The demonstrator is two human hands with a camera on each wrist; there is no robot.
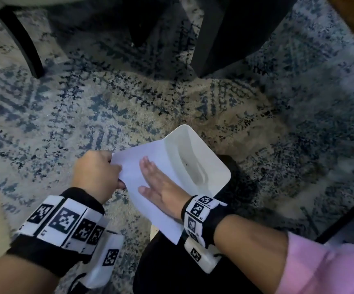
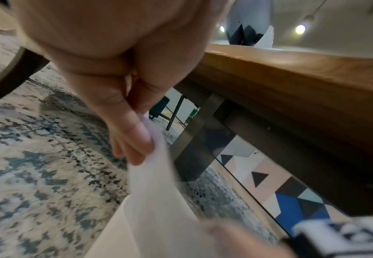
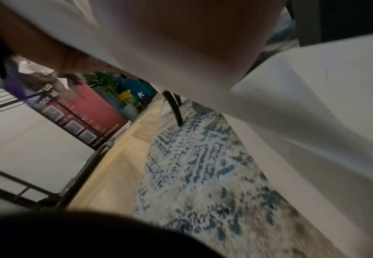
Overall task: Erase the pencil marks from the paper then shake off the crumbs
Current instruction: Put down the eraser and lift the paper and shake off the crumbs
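Observation:
A white sheet of paper (image 1: 150, 183) is held tilted above a white rectangular bin (image 1: 201, 158) that stands on the rug. My left hand (image 1: 96, 175) pinches the paper's left edge between thumb and fingers; the left wrist view shows that pinch on the paper (image 2: 154, 183) close up. My right hand (image 1: 159, 183) lies flat on the sheet with its fingers straight, palm down. The right wrist view is blurred and shows the paper (image 3: 313, 104) from below. A few dark crumbs lie inside the bin. No pencil marks are visible on the paper.
A blue-and-beige patterned rug (image 1: 65, 115) covers the floor. Dark chair and table legs (image 1: 210, 39) stand beyond the bin. A wooden tabletop (image 2: 291, 73) is close on the right. My black-clad knee (image 1: 171, 268) is below the paper.

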